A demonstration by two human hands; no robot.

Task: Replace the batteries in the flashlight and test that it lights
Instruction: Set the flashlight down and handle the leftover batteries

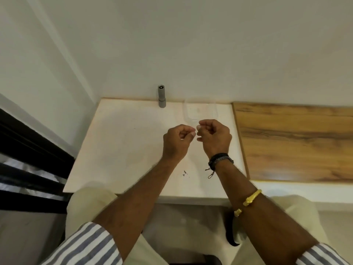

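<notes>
I see the grey flashlight (161, 96) upright at the table's (118, 150) far edge against the wall. Left hand (176, 139) and right hand (214, 135) curl together — fingertips nearly meeting. I can't tell what, if anything, they pinch.

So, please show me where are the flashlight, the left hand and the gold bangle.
flashlight (161, 96): head view, middle of its grey body.
left hand (176, 142): head view, back of the hand.
gold bangle (251, 197): head view, its band on the right forearm.
</notes>
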